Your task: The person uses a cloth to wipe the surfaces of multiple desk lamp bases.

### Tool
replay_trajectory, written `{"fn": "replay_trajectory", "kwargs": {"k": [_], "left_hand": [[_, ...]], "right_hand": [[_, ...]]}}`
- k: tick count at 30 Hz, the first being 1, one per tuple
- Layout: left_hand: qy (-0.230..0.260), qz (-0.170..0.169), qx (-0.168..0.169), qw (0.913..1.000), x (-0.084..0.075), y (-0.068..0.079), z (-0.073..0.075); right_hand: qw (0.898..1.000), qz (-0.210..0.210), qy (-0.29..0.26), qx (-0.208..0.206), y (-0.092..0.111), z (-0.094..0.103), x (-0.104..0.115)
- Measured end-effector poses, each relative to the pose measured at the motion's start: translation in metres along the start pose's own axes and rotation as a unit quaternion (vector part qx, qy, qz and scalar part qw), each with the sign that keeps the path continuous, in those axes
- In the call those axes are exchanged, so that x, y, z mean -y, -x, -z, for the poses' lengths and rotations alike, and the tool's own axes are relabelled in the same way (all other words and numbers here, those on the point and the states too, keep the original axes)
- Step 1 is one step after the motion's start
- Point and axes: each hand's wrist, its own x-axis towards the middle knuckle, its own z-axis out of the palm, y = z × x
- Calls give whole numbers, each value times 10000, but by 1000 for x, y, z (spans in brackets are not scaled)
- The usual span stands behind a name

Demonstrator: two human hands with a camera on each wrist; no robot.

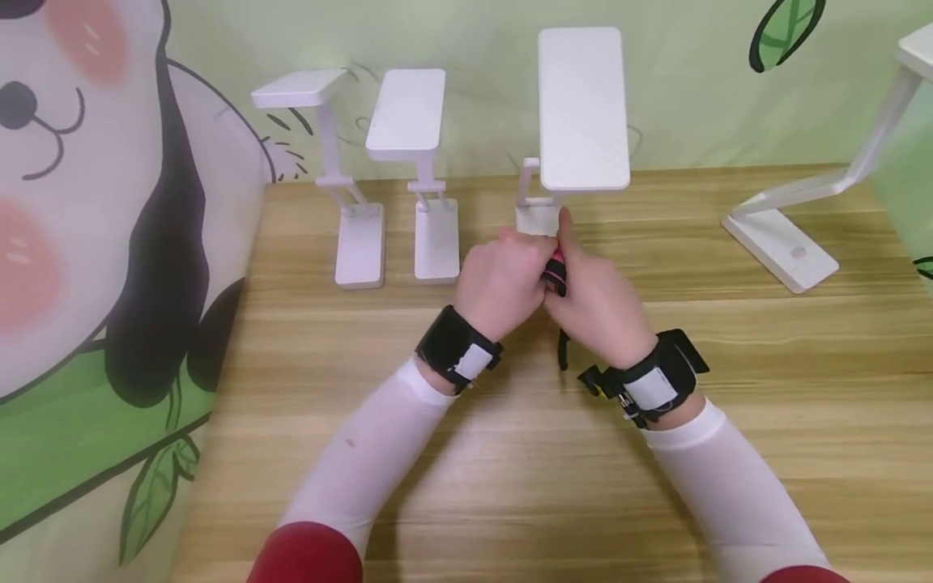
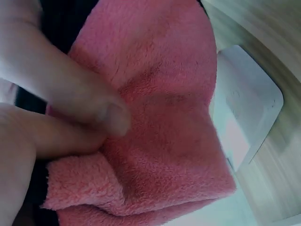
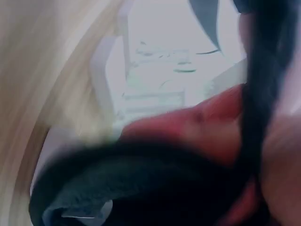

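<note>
Both hands meet in front of a white desk lamp point(image 1: 583, 109) in the head view, around a pink fleece cloth with black edging point(image 1: 556, 263). My left hand point(image 1: 506, 279) pinches the fleece between thumb and finger; the left wrist view shows the pink pile point(image 2: 164, 103) folded at that pinch. On the other side, my right hand point(image 1: 601, 304) grips the same cloth, its thumb pointing toward the lamp's base point(image 1: 537, 220). Blur in the right wrist view hides most of the right fingers; a dark rim point(image 3: 141, 150) fills its lower part. Beneath the hands hangs a black strap point(image 1: 563, 350).
Two smaller white lamps stand to the left, one nearer point(image 1: 436, 243) and one further out point(image 1: 360, 247). Another white lamp point(image 1: 783, 247) leans at the right on the wooden table point(image 1: 496, 486). A painted wall point(image 1: 481, 48) rises behind the lamps.
</note>
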Motion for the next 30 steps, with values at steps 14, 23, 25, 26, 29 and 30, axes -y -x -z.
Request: {"fn": "replay_trajectory", "kwargs": {"k": [14, 23, 25, 26, 29, 30], "left_hand": [[2878, -270, -1164, 9502, 58, -4, 31], [2986, 351, -298, 9533, 76, -49, -5], [2947, 368, -92, 9548, 78, -58, -10], [2893, 383, 7, 9565, 80, -62, -13], [2721, 379, 228, 9613, 85, -69, -20], [2692, 394, 268, 9619, 86, -70, -23]], "right_hand": [[9837, 1187, 1323, 271, -21, -27, -35], [9736, 1520, 1194, 1216, -8, -55, -42], [9741, 1502, 1175, 1212, -7, -55, -39], [9739, 1480, 1204, 1229, -7, -56, -37], [9723, 1400, 1349, 1299, -8, -59, -32], [9717, 1373, 1378, 1338, -9, -60, -31]]}}
